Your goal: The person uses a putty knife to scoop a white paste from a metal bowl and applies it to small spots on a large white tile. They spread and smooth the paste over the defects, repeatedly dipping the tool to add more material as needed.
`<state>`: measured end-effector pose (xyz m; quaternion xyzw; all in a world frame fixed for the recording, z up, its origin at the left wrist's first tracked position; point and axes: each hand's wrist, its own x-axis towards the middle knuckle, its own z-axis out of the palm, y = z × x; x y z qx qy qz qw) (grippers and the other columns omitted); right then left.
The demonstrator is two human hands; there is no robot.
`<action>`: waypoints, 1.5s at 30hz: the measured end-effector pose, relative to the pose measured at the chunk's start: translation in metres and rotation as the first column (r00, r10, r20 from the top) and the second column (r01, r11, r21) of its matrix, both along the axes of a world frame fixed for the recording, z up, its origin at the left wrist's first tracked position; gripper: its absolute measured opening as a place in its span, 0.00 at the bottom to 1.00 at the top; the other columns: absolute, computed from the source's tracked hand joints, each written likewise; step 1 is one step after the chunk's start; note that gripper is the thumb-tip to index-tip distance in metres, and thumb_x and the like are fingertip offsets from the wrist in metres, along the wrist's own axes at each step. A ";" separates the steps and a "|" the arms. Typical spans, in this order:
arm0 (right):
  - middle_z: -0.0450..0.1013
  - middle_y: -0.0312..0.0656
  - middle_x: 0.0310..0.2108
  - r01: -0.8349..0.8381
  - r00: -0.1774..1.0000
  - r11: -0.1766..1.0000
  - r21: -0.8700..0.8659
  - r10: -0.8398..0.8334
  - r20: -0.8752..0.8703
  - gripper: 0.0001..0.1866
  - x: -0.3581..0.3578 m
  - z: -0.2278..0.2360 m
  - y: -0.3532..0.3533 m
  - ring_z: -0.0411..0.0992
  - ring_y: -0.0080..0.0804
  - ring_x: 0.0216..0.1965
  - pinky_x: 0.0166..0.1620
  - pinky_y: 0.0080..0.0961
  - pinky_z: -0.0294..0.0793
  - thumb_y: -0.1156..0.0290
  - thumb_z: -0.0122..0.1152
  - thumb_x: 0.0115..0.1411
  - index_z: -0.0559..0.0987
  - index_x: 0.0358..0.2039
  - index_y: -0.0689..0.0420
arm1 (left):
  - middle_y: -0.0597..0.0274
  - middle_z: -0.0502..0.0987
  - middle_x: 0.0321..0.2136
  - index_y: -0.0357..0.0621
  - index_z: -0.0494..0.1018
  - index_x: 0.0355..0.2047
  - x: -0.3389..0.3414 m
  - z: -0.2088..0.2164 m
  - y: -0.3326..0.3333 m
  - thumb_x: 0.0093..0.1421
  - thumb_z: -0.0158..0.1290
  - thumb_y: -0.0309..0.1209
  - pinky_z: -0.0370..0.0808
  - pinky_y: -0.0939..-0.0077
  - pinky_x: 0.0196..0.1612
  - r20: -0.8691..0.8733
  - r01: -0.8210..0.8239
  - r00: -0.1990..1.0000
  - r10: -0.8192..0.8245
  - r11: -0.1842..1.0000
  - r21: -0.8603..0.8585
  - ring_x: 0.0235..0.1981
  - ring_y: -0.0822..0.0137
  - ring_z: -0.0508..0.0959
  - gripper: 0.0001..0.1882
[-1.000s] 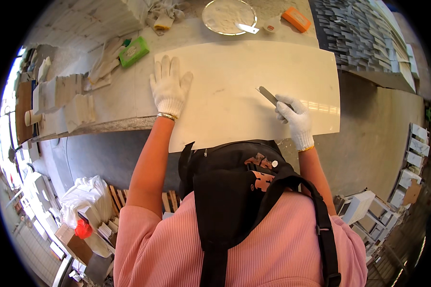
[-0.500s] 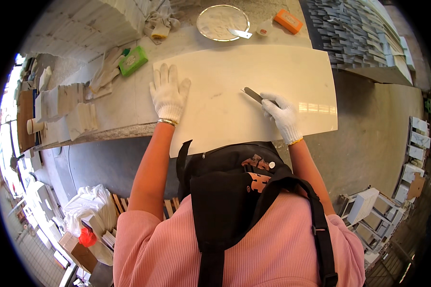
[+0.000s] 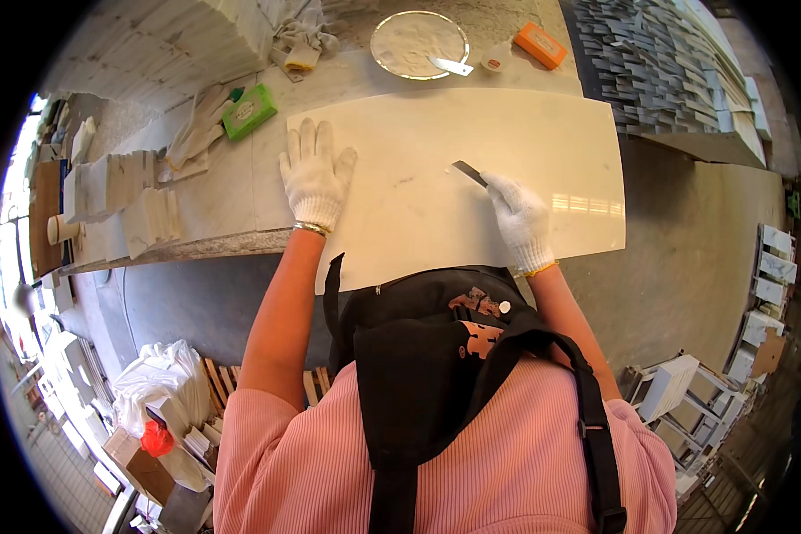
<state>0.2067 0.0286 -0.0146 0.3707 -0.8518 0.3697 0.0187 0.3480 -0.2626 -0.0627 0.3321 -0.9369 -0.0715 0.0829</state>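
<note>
A pale, glossy stone slab (image 3: 392, 214) with faint grey marks lies across the bench in front of me. My left hand (image 3: 315, 178), in a white knit glove, rests flat on the slab's left part with its fingers spread. Also gloved in white, my right hand (image 3: 518, 209) is closed around a thin grey scraper (image 3: 468, 172). The scraper points up and left, its tip at a small white speck on the slab; its rear part is hidden in the hand.
Beyond the slab are a round tray of pale powder (image 3: 409, 40) with a white spatula (image 3: 452, 66), a small cup (image 3: 492, 62) and an orange box (image 3: 540, 46). A green box (image 3: 249, 112) and loose gloves (image 3: 196, 133) lie left. Stacked stone strips (image 3: 650, 71) stand far right.
My right hand has turned, so the back of the glove shows more and less of the scraper is seen. My left hand has stayed on the slab.
</note>
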 end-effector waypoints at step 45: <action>0.76 0.43 0.27 -0.135 0.983 0.791 0.597 0.180 -0.016 0.16 0.006 0.019 -0.012 0.77 0.43 0.30 0.33 0.41 0.78 0.60 0.59 0.64 0.79 0.53 0.41 | 0.54 0.62 0.69 0.48 0.66 0.66 0.000 -0.007 -0.002 0.63 0.50 0.54 0.57 0.40 0.67 -0.069 0.030 0.997 -0.035 0.997 -0.066 0.70 0.47 0.58 0.36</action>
